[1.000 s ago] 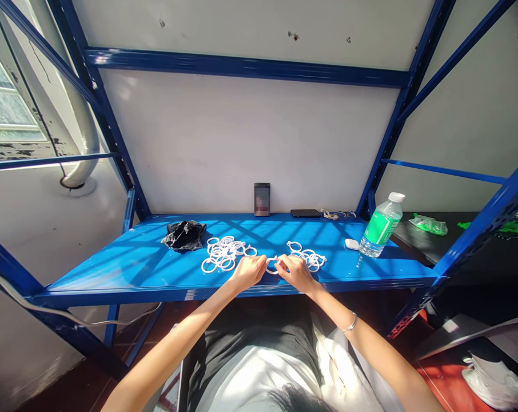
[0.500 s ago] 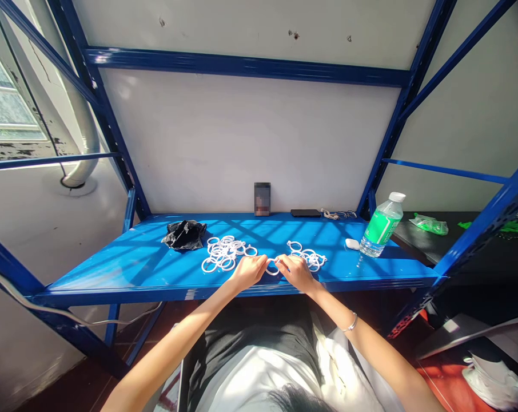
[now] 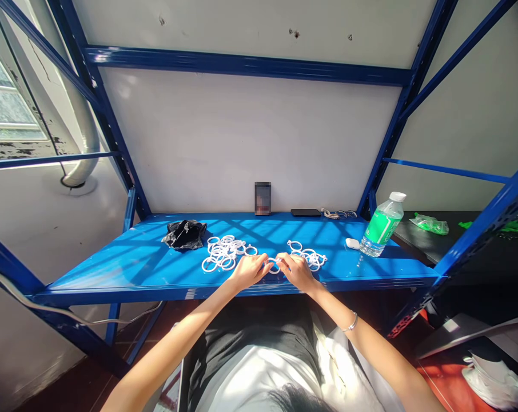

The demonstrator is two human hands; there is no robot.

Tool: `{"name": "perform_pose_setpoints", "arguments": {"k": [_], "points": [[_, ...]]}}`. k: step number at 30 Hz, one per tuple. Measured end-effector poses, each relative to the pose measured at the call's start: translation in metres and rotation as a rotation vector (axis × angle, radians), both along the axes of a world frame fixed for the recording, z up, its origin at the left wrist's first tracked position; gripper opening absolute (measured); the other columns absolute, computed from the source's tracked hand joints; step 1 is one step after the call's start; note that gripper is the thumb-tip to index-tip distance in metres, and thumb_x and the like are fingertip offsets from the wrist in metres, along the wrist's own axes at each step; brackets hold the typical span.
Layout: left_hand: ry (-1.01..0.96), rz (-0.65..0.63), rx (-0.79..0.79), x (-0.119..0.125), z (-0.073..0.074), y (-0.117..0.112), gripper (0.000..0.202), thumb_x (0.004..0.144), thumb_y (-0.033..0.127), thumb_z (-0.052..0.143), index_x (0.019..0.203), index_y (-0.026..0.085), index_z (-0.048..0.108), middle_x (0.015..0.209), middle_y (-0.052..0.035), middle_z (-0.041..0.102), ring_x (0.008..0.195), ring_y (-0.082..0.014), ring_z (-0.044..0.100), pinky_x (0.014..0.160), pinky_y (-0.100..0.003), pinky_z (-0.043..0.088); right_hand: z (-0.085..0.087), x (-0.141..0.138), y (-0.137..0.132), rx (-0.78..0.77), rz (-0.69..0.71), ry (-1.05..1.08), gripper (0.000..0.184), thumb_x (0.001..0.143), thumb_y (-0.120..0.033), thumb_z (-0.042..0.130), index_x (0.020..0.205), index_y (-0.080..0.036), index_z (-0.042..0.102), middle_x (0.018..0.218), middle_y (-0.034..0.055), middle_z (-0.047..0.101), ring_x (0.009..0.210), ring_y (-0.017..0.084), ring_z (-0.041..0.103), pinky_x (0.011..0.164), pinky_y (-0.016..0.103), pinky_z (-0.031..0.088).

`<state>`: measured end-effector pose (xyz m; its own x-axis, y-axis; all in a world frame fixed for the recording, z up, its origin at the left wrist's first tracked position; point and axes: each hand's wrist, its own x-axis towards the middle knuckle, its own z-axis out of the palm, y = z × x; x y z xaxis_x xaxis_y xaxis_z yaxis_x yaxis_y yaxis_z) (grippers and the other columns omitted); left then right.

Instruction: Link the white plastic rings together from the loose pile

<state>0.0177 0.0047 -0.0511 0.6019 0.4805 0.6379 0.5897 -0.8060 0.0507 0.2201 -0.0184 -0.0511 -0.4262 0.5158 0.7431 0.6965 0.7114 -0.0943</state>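
Note:
Between my two hands is a white ring [image 3: 274, 271], just above the front part of the blue shelf [image 3: 126, 266]. My left hand [image 3: 252, 269] has its fingers closed on the ring's left side. Pinching the opposite side is my right hand [image 3: 297, 271]; its fingertips partly cover the ring. Left of my left hand lies a heap of white rings [image 3: 224, 253], some overlapping. A smaller group of white rings [image 3: 314, 260] lies just behind and right of my right hand.
A crumpled black plastic bag [image 3: 184, 235] sits at the left. A small upright device [image 3: 263, 198] and a black phone-like slab [image 3: 306, 213] with a cable [image 3: 338, 214] line the back. At right stand a bottle [image 3: 382, 226] and a small white case [image 3: 352, 244]. Blue posts frame both sides.
My hands have drawn slightly apart, and the ring between them shows a little more. Everything else stays where it was.

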Motion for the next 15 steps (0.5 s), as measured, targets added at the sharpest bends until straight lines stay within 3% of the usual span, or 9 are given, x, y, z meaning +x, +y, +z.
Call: {"name": "perform_pose_setpoints", "arguments": {"k": [6,15], "points": [[-0.032,0.038,-0.060,0.001,-0.001,-0.002,0.055,0.086,0.066,0.046,0.105,0.015,0.056,0.057,0.0022,0.056,0.049,-0.0136,0.056,0.046,-0.021,0.035,-0.002,0.000,0.001,0.040,-0.026,0.010,0.040,0.102,-0.042,0.032,0.095,-0.017,0.062,0.065,0.0032,0.069,0.059,0.015,0.067,0.055,0.024,0.042],[-0.022,0.133,-0.019,0.004,-0.010,0.003,0.048,0.088,0.056,0.048,0.112,0.015,0.057,0.059,0.0000,0.060,0.050,-0.0139,0.059,0.046,-0.020,0.039,-0.006,0.001,0.004,0.062,-0.041,-0.017,0.033,0.101,-0.039,0.040,0.093,-0.018,0.063,0.070,0.0037,0.071,0.061,0.015,0.066,0.057,0.024,0.042]]}}
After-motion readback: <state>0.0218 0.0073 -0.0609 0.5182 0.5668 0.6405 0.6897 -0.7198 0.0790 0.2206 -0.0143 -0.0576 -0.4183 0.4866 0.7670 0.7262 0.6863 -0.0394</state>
